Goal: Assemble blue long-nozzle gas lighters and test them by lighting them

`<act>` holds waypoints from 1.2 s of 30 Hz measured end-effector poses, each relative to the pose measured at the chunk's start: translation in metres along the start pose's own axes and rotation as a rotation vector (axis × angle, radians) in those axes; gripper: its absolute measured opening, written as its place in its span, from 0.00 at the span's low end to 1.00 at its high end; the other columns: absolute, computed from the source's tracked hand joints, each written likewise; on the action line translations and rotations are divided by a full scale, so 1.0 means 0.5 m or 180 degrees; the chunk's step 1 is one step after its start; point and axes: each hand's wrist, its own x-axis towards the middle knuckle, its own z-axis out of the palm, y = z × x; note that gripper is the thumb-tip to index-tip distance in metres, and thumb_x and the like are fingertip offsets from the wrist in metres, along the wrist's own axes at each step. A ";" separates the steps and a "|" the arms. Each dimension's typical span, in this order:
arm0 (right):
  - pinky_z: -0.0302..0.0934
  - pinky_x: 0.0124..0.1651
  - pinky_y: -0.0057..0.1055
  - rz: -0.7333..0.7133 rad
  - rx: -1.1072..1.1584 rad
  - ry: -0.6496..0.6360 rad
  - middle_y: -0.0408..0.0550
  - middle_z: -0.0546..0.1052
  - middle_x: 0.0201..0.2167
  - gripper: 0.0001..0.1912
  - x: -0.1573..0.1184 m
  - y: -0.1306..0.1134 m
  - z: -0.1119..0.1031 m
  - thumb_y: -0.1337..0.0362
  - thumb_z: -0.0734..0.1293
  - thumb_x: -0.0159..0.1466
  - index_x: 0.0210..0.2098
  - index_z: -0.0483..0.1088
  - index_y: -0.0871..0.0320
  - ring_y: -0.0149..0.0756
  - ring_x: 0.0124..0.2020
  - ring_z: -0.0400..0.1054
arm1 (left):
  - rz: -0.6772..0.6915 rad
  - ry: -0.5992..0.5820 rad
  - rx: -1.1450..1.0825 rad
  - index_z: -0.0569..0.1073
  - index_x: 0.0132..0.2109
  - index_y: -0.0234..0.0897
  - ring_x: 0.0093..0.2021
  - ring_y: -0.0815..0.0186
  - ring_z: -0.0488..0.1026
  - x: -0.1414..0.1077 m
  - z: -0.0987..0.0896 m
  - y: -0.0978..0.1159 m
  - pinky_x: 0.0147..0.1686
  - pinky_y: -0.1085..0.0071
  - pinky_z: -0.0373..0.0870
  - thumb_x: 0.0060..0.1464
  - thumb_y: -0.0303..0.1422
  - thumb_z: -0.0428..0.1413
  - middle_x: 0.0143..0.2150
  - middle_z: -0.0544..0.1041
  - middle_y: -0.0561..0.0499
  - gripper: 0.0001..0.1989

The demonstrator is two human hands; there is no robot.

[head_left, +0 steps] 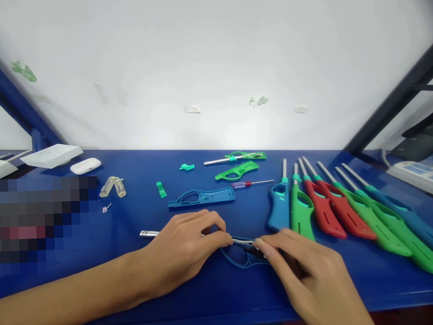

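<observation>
An opened blue gas lighter (237, 262) lies across the table in front of me, its metal tube (150, 234) pointing left. My left hand (191, 246) is closed over the tube side, thumb and fingers pinching near the blue trigger loop. A pale wire (242, 241) runs between my two hands. My right hand (308, 266) is closed on the handle end, its fingertips beside a small black part (255, 252); the rest of the handle is hidden under that hand. Just beyond lies a separate blue shell half (214, 196).
Assembled lighters (328, 210), blue, green and red, lie in a row at right. Further back are a screwdriver (242, 184), green shell halves (238, 170), teal pieces (161, 189) and clear fuel tanks (112, 186). A white case (86, 166) sits at left, a power strip (419, 174) at right.
</observation>
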 end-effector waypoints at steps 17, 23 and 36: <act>0.61 0.26 0.24 0.0088 0.0092 -0.0133 0.37 0.78 0.30 0.08 0.003 0.001 -0.002 0.56 0.65 0.72 0.38 0.77 0.46 0.28 0.22 0.67 | 0.0023 0.0009 -0.0041 0.76 0.47 0.37 0.36 0.68 0.74 0.002 -0.003 0.000 0.37 0.74 0.69 0.70 0.24 0.49 0.43 0.77 0.50 0.11; 0.63 0.28 0.22 -0.0020 0.0049 -0.0060 0.37 0.80 0.31 0.07 0.007 -0.001 -0.004 0.58 0.67 0.71 0.37 0.76 0.48 0.28 0.26 0.71 | 0.0029 -0.0035 -0.0024 0.76 0.48 0.37 0.37 0.70 0.74 0.001 -0.002 -0.002 0.39 0.75 0.71 0.70 0.24 0.48 0.43 0.77 0.49 0.11; 0.61 0.25 0.24 -0.0072 -0.0184 0.0008 0.37 0.74 0.26 0.08 0.001 -0.001 0.003 0.54 0.68 0.70 0.36 0.74 0.48 0.28 0.22 0.67 | 0.0044 -0.0077 -0.0027 0.75 0.49 0.37 0.37 0.68 0.74 0.001 -0.001 -0.004 0.38 0.73 0.70 0.69 0.23 0.50 0.44 0.76 0.49 0.10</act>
